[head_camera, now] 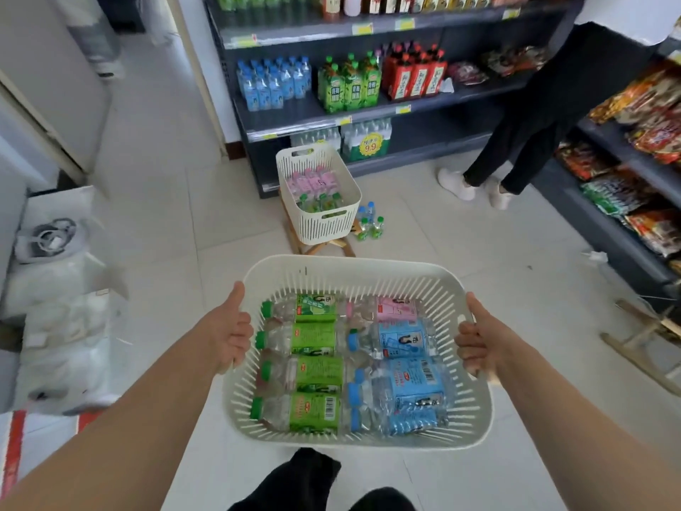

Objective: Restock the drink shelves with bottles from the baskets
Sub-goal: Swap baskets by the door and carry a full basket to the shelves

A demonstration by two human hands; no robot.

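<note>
Both your left hand [230,331] and right hand [477,339] clench fingers on the basket [353,274]. Beyond it stand a second basket [324,225], loose bottles [370,225] and a person [519,134], before the drink shelves [294,118].

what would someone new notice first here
A white basket, gripped by the left hand and right hand, fills the lower middle, packed with green-, blue- and pink-labelled bottles lying flat. Ahead, a second white basket stands on a wooden stool before the drink shelves, where a person in black stands at right.

Person [523,142] in black (white shoes) beside snack packets [648,105], right shelves; white bags [62,326] left.
</note>
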